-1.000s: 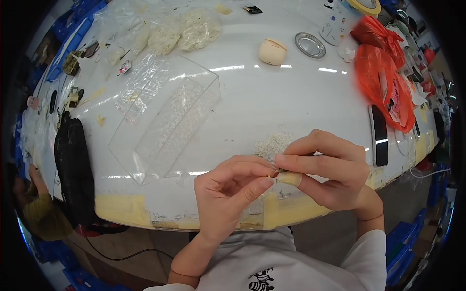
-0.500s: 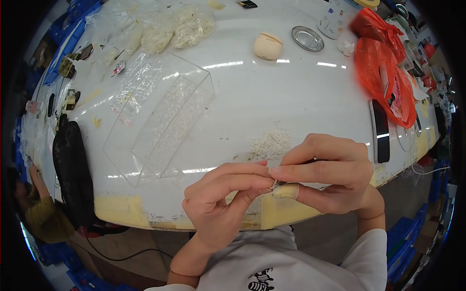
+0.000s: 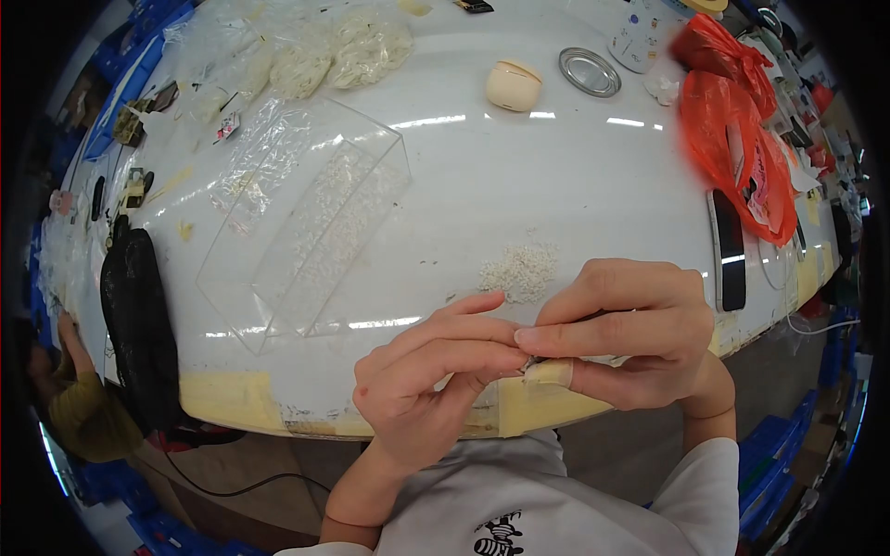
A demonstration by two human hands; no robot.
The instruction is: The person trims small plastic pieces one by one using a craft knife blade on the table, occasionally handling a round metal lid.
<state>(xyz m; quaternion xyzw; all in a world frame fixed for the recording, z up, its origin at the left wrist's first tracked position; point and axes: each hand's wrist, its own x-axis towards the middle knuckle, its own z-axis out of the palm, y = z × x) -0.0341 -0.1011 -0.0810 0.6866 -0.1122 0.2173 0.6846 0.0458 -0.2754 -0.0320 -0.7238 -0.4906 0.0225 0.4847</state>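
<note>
Far L, a co-worker's arm, partly cut off by the dark lens edge, w/ a black bag beside it on the table. Next, a clear plastic box w/ white bits in it; its walls are so see-through that what lies in vs. behind is hard to tell. Clear bags of pale stuff sit beyond, contents unclear.

Mid-table: L hand, thumb & forefinger pinching a small dark piece, another finger raised. The piece is up btwn both hands, just nearer the wearer than a pile of tiny white beads (or grains, can't tell). R hand pinches the same piece btwn fingertips & a thumb w/ a yellowish wrap.

Step in hand: prob. fine fingertip work on that piece; next move calls for a light, steady pinch from both sides. Piece is mostly hidden by fingers, so shape & any thread or hole unknown; L thumb tip also mostly covered.

Far R: phone, then red plastic bag, contents mostly hidden.
</note>
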